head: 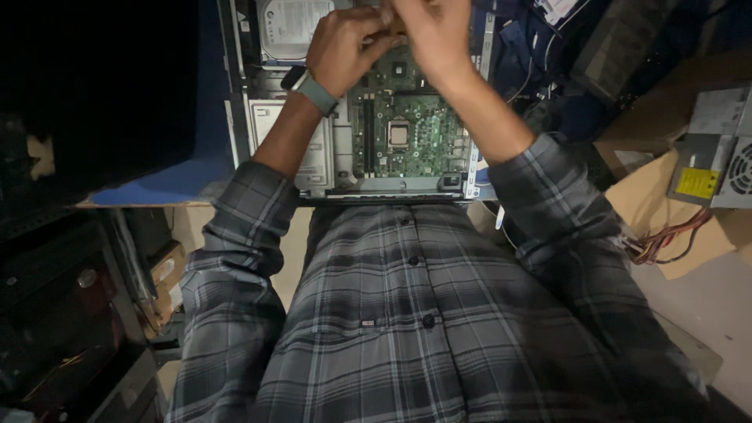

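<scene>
Seen from above, both hands raised over an opened desktop computer case [235, 94] lying flat on a blue surface [168, 184]. Left hand [341, 47], a grey-banded watch [313, 90] at its wrist, and right hand [435, 35] pressed together, fingers [368, 31] closed narrowly around a small brownish part [398, 27], mostly hidden; kind and long axis impossible to tell, heading likewise. Judged light, stiff and fragile, best pinched by its edges rather than its faces. Directly beneath the fingers, the green motherboard [407, 125], bare processor [398, 135] near its middle, long side running away from the body. To the left of the fingers, a silver hard drive [286, 27] in its bay. Far off to the right, a grey power supply [717, 157] with trailing coloured wires [666, 239] on brown cardboard [654, 200]. Plaid shirt sleeves [243, 227] rolled to the forearms.
</scene>
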`<state>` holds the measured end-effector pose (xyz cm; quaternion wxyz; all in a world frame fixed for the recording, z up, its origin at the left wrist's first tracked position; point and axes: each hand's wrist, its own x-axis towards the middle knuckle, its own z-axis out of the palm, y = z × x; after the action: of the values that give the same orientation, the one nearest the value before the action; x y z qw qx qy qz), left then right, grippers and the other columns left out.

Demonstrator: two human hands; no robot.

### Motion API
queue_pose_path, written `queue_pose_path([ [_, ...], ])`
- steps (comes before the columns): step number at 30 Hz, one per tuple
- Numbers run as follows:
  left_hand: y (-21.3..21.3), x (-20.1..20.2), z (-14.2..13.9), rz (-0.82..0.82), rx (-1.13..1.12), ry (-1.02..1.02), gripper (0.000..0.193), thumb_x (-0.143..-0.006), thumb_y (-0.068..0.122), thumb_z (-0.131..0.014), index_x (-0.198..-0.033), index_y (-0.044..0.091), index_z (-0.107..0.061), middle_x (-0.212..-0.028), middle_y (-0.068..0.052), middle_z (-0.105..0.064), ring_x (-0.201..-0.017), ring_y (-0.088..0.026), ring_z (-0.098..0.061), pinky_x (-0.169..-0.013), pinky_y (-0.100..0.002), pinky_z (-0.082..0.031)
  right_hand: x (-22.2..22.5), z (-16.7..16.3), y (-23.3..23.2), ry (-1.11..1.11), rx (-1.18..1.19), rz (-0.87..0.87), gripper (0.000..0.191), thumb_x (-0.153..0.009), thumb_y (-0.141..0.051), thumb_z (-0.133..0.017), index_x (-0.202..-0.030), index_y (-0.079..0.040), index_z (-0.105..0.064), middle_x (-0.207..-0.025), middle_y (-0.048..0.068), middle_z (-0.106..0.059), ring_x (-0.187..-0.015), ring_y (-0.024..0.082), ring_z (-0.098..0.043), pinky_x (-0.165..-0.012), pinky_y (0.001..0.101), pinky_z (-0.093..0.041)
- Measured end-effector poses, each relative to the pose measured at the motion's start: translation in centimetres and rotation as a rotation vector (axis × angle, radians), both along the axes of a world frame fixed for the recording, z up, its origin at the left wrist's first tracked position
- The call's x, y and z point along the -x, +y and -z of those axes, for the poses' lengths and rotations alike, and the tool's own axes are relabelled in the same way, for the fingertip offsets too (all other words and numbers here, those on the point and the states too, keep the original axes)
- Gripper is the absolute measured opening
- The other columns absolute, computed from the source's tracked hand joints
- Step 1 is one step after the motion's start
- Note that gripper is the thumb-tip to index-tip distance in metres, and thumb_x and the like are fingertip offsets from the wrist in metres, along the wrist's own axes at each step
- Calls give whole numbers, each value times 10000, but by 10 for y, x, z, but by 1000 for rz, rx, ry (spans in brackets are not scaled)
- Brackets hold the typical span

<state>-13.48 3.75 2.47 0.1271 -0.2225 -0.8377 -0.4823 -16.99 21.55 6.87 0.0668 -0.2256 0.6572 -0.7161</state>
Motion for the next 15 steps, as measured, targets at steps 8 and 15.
queue_pose_path([
  [8,10,-4,4,-196,23,-2,254,-891,201,-821,-1066,33,-745,-933,-124,-755,-778,-304,-747,-680,-397,-596,-9,-1,-5,34,-56,142,235,-1053,-97,-713,-852,21,-680,-757,-7,-664,-700,66,-629,-611,235,-484],
  [15,7,-12,1,-4,-24,-3,193,-1003,176,-797,-1087,24,-713,-1110,-106,-735,-910,-283,-762,-771,-389,-607,5,10,7,-78,-42,81,324,-1071,-102,-680,-774,-1,-604,-703,2,-606,-654,86,-581,-605,245,-435],
])
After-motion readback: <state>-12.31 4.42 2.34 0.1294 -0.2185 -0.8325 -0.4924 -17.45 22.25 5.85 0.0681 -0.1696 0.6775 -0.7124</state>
